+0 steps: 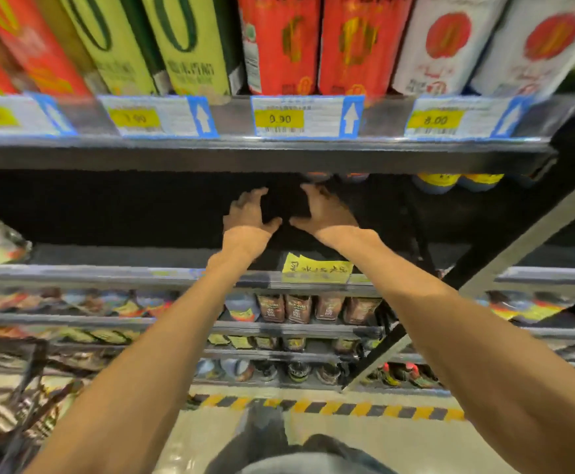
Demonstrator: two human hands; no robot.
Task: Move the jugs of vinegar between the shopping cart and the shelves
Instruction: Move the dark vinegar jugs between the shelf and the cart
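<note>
Both my arms reach into the dark middle shelf [108, 273]. My left hand [248, 213] and my right hand [323, 210] sit on either side of a dark jug of vinegar [286, 206], fingers curved round its sides and thumbs nearly meeting at its front. The jug is almost black against the unlit shelf, so its outline is hard to make out. Red caps of other jugs [317, 176] peek out just under the upper shelf behind my hands. The shopping cart [22, 388] shows as dark wire at the lower left.
Tall red, green and white cartons [279, 42] stand on the upper shelf above price tags [279, 118]. A yellow handwritten note [317, 268] hangs on the middle shelf's edge. Yellow-capped bottles [436, 181] stand to the right. A diagonal shelf brace [518, 234] crosses at right. Lower shelves hold small bottles.
</note>
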